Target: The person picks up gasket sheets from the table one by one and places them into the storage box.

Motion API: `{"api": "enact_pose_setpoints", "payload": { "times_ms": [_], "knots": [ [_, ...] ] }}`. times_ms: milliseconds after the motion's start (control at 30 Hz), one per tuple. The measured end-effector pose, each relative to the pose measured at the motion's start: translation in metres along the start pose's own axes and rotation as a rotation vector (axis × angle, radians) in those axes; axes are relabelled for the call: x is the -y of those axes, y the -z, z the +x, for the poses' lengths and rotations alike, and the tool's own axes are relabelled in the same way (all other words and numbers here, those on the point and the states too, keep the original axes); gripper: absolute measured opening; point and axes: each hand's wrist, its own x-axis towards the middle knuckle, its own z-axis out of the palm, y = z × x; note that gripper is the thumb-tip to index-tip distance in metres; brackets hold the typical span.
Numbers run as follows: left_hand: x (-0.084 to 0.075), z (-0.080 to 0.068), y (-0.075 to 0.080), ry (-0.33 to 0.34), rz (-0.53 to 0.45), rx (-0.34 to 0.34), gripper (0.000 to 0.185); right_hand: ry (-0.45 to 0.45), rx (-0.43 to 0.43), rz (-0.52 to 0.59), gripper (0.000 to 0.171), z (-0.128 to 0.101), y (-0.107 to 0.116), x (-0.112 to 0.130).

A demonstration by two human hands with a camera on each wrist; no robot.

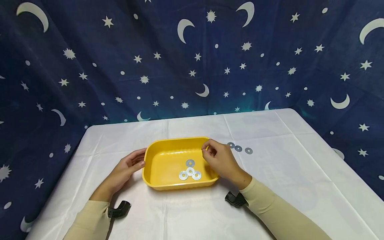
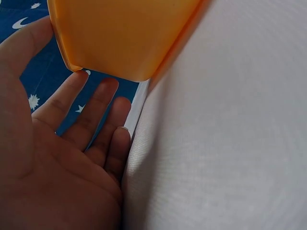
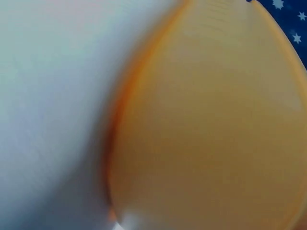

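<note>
A yellow plastic tray sits mid-table with several flat metal washers on its floor. My left hand lies against the tray's left wall, fingers straight. In the left wrist view this hand shows an open palm, its fingertips touching the tray's corner. My right hand hovers over the tray's right rim, fingers curled and thumb and forefinger close together. Whether it pinches anything is hidden. The right wrist view shows only the blurred tray wall.
Three more washers lie in a row on the white tablecloth, just right of the tray. A dark blue curtain with stars and moons hangs behind and beside the table. Black wrist mounts sit at both sleeves.
</note>
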Motion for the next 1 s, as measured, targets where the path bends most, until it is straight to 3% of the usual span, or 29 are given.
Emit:
{"api": "enact_pose_setpoints", "payload": {
  "times_ms": [267, 533, 767, 1000],
  "knots": [
    [0.000, -0.001, -0.001, 0.002, -0.009, 0.010, 0.056, 0.002, -0.036, 0.070, 0.005, -0.002, -0.006, -0.002],
    [-0.002, -0.004, -0.001, 0.000, -0.052, -0.021, 0.055, -0.063, -0.066, 0.104, 0.005, 0.005, 0.015, -0.006],
    [-0.004, -0.006, -0.002, 0.031, -0.063, -0.059, 0.054, -0.097, -0.098, 0.049, 0.006, 0.011, 0.041, -0.024],
    [-0.007, -0.007, -0.003, 0.012, -0.106, -0.059, 0.051, -0.192, -0.090, -0.062, 0.008, 0.018, 0.068, -0.048]
  ]
}}
